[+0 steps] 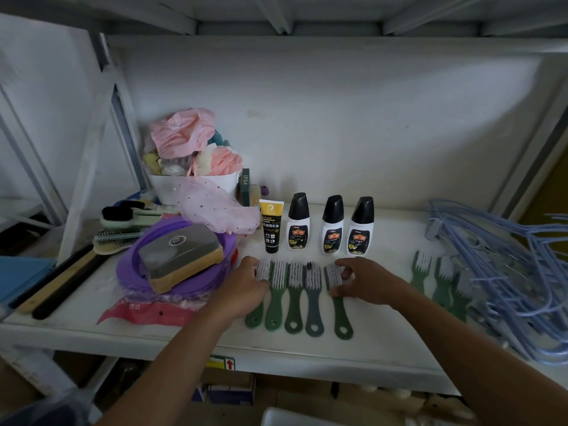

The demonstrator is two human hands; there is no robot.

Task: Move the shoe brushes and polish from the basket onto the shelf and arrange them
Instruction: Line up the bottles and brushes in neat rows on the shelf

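Observation:
Several green-handled shoe brushes (pixel 294 299) with white bristles lie side by side on the white shelf (pixel 384 339), handles toward me. My left hand (pixel 246 284) grips the head of the leftmost brush (pixel 263 269). My right hand (pixel 365 281) pinches the head of the rightmost brush of the row (pixel 338 302). Behind them stand three white polish bottles with black caps (pixel 332 226) and a black-and-yellow polish tube (pixel 271 226). Three more green brushes (pixel 442 284) lie further right.
A purple basin (pixel 135 272) with a grey sponge block (pixel 181 256) sits left, beside other brushes (pixel 120 229) and a white tub (pixel 172 186) of pink cloths. Blue hangers (pixel 507 265) pile up at the right. A white bin (pixel 307 418) shows below.

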